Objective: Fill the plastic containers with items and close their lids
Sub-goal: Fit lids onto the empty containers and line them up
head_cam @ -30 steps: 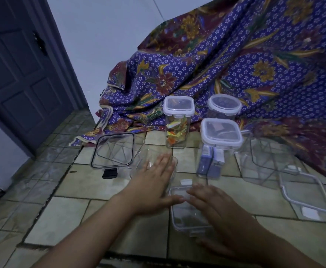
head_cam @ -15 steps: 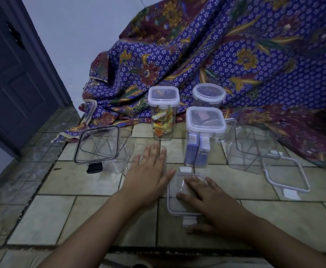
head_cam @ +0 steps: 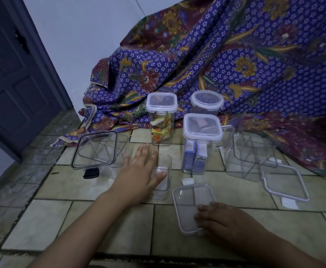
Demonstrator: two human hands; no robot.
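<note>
Plastic containers, tiled floor (head_cam: 65, 225), before a patterned cloth (head_cam: 245, 60). Three lidded and filled: tall square container (head_cam: 161, 120) holding bright wrappers; round container (head_cam: 206, 102); square container (head_cam: 201, 140) holding blue boxes. Small empty container (head_cam: 163, 176), uncovered, centre. Loose lid (head_cam: 192, 205) flat beside it. Large clear container (head_cam: 95, 149), left. Left hand (head_cam: 139, 171): fingers spread, thumb against the small container, grip apparently loose. Right hand (head_cam: 224, 221): fingers together, flat on the loose lid's near edge.
</note>
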